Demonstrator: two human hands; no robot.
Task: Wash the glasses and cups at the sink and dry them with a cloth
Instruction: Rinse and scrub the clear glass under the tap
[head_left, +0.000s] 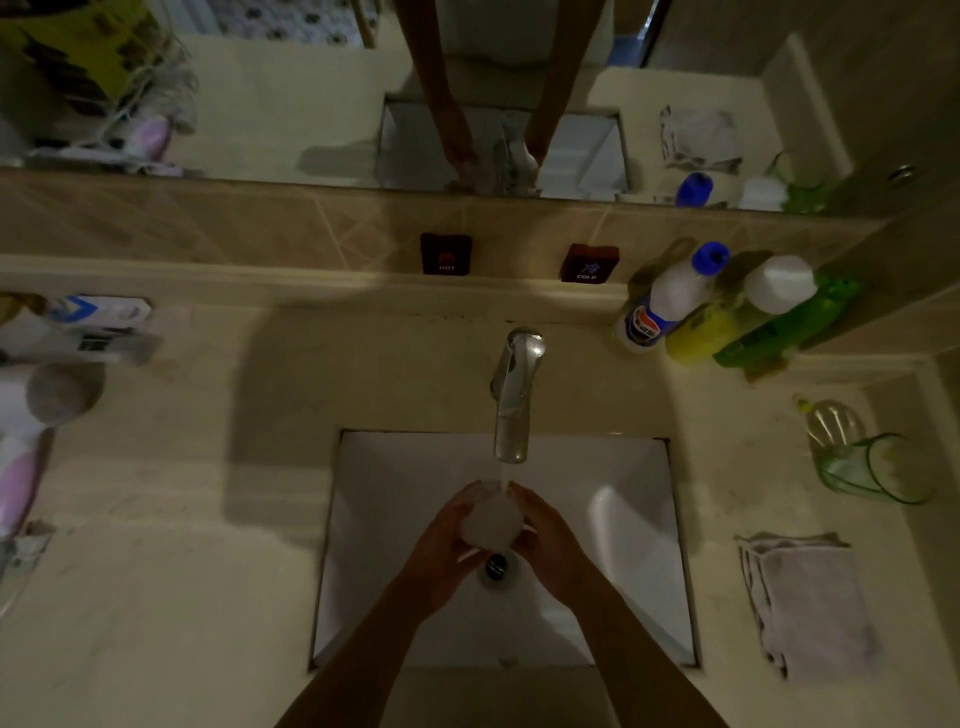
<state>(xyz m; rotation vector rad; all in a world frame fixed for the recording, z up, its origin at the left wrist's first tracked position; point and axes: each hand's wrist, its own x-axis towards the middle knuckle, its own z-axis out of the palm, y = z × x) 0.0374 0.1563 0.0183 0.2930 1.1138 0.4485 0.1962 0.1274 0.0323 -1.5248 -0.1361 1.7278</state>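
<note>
A pale, foamy-looking cup (491, 522) is held over the white sink (639, 525), right under the water running from the chrome tap (514, 395). My left hand (447, 540) grips its left side and my right hand (545, 540) grips its right side. A green-tinted glass (878, 470) and a clear glass (834, 423) stand on the counter at the right. A grey-white cloth (810, 597) lies flat on the counter right of the sink.
Bottles with a blue cap (670, 299), a white cap (779, 283) and green and yellow bodies stand at the back right. Hot (445, 254) and cold (588, 264) buttons sit on the tiled wall. Toiletries (78, 332) crowd the left counter. A mirror (311, 93) runs above.
</note>
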